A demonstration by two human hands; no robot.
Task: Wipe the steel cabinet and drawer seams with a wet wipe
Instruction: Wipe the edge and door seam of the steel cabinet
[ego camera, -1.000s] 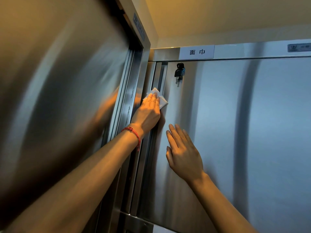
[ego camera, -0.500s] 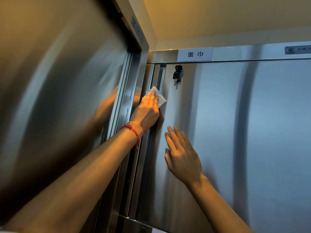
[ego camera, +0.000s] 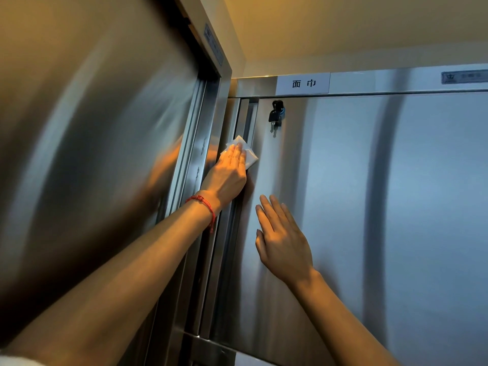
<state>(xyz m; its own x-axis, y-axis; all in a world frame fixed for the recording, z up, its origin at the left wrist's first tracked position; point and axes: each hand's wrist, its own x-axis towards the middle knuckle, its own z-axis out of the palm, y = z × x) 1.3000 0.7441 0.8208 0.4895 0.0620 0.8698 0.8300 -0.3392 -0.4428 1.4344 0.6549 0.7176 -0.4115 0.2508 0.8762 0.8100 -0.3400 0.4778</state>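
A white wet wipe (ego camera: 249,151) lies flat against the vertical seam (ego camera: 244,120) at the left edge of the steel cabinet door (ego camera: 369,207). My left hand (ego camera: 227,175), with a red string bracelet at the wrist, presses the wipe onto that seam with straight fingers. My right hand (ego camera: 282,241) rests flat on the door below and to the right, fingers spread and pointing up, holding nothing.
A black key (ego camera: 276,114) hangs in the lock near the door's top left. A white label (ego camera: 303,83) sits on the top rail. A second steel cabinet (ego camera: 92,154) stands at a right angle on the left, close to my left forearm.
Both hands stay on the cabinet in nearly the same places. The left hand with the wipe has crept slightly up the seam; the view has shifted a little.
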